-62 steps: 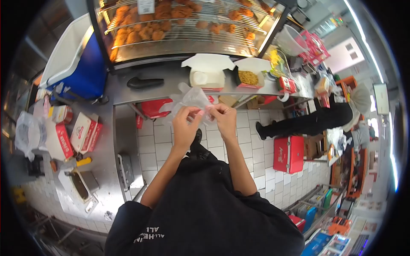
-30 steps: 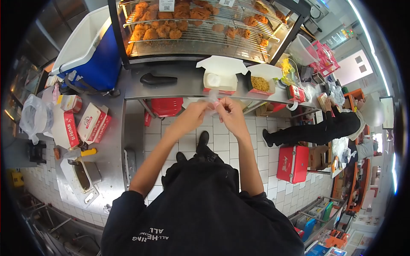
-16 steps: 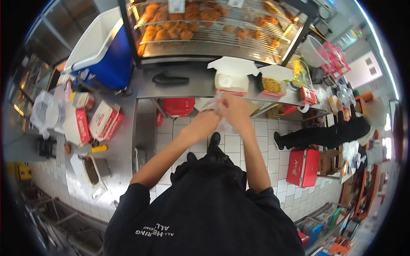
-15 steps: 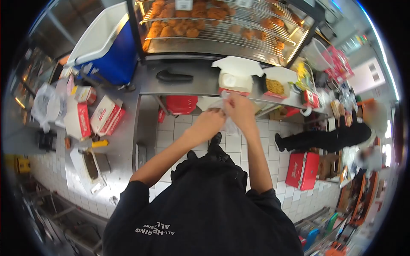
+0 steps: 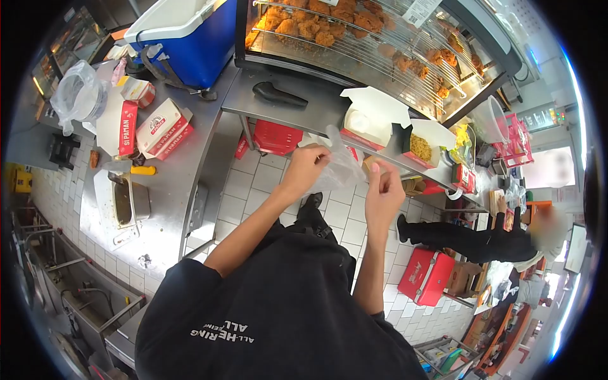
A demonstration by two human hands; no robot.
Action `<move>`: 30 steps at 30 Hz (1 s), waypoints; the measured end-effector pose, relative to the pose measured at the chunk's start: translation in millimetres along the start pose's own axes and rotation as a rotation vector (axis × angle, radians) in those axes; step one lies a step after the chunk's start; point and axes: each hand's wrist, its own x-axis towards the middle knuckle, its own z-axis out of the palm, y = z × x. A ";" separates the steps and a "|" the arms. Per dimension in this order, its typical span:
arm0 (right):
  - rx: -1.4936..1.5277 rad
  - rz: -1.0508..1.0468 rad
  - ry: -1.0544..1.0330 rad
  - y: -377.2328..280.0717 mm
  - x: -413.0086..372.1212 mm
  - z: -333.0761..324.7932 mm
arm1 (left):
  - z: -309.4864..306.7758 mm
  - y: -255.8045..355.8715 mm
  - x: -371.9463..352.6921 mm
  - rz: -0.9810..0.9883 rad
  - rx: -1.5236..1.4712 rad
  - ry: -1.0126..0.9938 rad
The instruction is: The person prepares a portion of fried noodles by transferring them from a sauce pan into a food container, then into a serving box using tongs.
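A thin clear plastic bag [image 5: 340, 166] hangs between my two hands, over the floor in front of the counter. My left hand [image 5: 308, 166] pinches its left side, fingers curled. My right hand [image 5: 384, 190] is raised at the bag's right edge with thumb and fingertips together; the bag's edge reaches it. Just beyond, an open white and red box [image 5: 367, 123] with a white item inside rests on the steel counter. To its right is another open box [image 5: 421, 149] holding yellow noodles or rice.
Black tongs [image 5: 278, 95] lie on the counter below a heated cabinet [image 5: 354, 76] of fried chicken. On the left table [image 5: 164, 202] are red and white boxes, a metal tray and a blue cooler [image 5: 190, 57]. A person in black [image 5: 468, 239] stands right, near a red case [image 5: 425, 277].
My hands have moved apart, spreading the plastic bag between them. The view has turned, so the counter and cabinet appear tilted and shifted right.
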 end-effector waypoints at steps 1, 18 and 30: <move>-0.020 0.032 -0.321 -17.0 -0.9 -11.3 | 1.2 7.0 -1.6 -0.004 0.001 0.001; 0.297 0.057 -0.831 89.1 -20.6 60.8 | 15.5 41.6 -33.0 0.334 0.083 0.174; -0.185 -0.666 -0.985 60.8 14.0 24.5 | 36.5 38.7 8.5 0.328 0.101 -0.006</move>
